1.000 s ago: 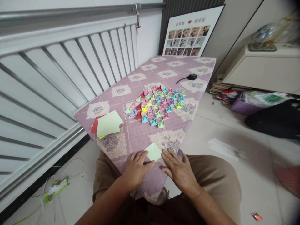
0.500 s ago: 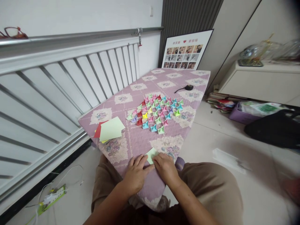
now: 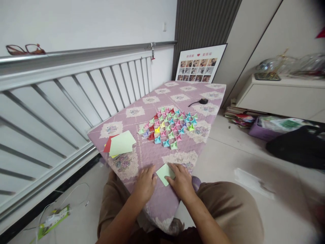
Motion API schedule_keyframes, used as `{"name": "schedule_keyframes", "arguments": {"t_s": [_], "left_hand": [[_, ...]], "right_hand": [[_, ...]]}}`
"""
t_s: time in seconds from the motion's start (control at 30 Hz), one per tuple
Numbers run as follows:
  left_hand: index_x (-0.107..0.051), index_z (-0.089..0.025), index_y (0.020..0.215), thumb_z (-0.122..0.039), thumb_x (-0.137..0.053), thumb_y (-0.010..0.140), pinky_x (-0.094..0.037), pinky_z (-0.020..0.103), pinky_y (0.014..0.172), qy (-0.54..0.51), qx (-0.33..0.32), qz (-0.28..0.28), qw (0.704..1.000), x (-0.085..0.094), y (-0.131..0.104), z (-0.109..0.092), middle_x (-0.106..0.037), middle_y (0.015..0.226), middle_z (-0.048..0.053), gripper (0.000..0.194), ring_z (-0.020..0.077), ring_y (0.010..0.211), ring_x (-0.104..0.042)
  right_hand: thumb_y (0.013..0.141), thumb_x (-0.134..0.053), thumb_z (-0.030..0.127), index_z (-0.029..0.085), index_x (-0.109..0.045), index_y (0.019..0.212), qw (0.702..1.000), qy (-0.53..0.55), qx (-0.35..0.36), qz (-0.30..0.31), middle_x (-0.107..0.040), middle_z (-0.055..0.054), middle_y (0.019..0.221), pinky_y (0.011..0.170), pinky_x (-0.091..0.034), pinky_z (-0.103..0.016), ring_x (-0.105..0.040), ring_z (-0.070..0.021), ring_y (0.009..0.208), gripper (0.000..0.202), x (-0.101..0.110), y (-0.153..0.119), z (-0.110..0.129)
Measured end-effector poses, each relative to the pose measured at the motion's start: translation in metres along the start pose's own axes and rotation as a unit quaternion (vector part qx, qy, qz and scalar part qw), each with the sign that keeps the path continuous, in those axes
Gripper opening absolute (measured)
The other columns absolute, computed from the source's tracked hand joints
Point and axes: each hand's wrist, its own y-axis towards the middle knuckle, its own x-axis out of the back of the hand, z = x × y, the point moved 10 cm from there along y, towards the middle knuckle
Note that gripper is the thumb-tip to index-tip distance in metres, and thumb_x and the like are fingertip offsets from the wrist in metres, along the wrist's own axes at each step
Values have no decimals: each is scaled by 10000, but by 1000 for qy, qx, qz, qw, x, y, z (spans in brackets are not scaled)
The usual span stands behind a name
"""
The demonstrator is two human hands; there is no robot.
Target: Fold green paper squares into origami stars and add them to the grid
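A small light green piece of folded paper (image 3: 162, 172) lies on the cloth near the front of the table, one corner pointing toward me. My right hand (image 3: 182, 181) holds it at its right side, thumb across the top and fingers over the far right edge. Just left of the paper, my left hand (image 3: 145, 183) rests on the cloth with fingers stretched out, holding nothing. Beyond both hands stand several small folded paper shapes (image 3: 166, 143) in rows, in green, blue, pink, red, yellow and purple.
A stack of coloured paper sheets (image 3: 122, 143), pale green on top, lies at the table's left edge. The flowered purple tablecloth (image 3: 142, 149) narrows toward me. A black cord-like item (image 3: 203, 101) lies farther back. A white railing (image 3: 83, 101) runs along the left.
My left hand has come off the paper and moved left. More of the green paper shows now, and my right thumb lies on it. The view has tilted up slightly.
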Motion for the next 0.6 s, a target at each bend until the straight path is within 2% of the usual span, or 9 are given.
{"name": "schedule_keyframes", "arguments": {"t_s": [0.1, 0.2, 0.43, 0.6], "left_hand": [[-493, -204, 1285, -289, -490, 860, -320, 347, 1020, -2, 16, -13, 1000, 5, 18, -4, -570, 1234, 64, 433, 238, 1157, -461], [-531, -201, 1213, -312, -567, 808, -350, 338, 975, 19, 12, 2, 1000, 6, 29, -14, -578, 1177, 70, 421, 248, 1121, -476], [-539, -183, 1107, -330, -617, 758, -376, 345, 940, 58, 1, 82, 995, 5, 39, -26, -571, 1159, 101, 386, 257, 1097, -503], [-552, -190, 1071, -331, -651, 729, -400, 354, 914, 59, -4, 100, 993, 9, 43, -29, -603, 1122, 98, 383, 268, 1078, -536]], "right_hand": [[741, -682, 296, 257, -556, 1228, 1000, 1, -2, 2, -572, -72, 1164, 876, -408, -402, -517, -269, 1038, 505, 0, 0, -1], [734, -687, 292, 244, -561, 1227, 1000, 0, -2, -2, -573, -80, 1162, 878, -411, -405, -513, -273, 1046, 512, 1, -1, -1], [733, -688, 283, 250, -582, 1201, 1000, 18, 6, -5, -584, -83, 1143, 882, -408, -423, -510, -278, 1044, 481, 2, -2, 0], [734, -685, 290, 258, -591, 1182, 1000, 24, 6, -9, -584, -79, 1136, 870, -418, -417, -517, -273, 1031, 459, 4, -2, -1]]}}
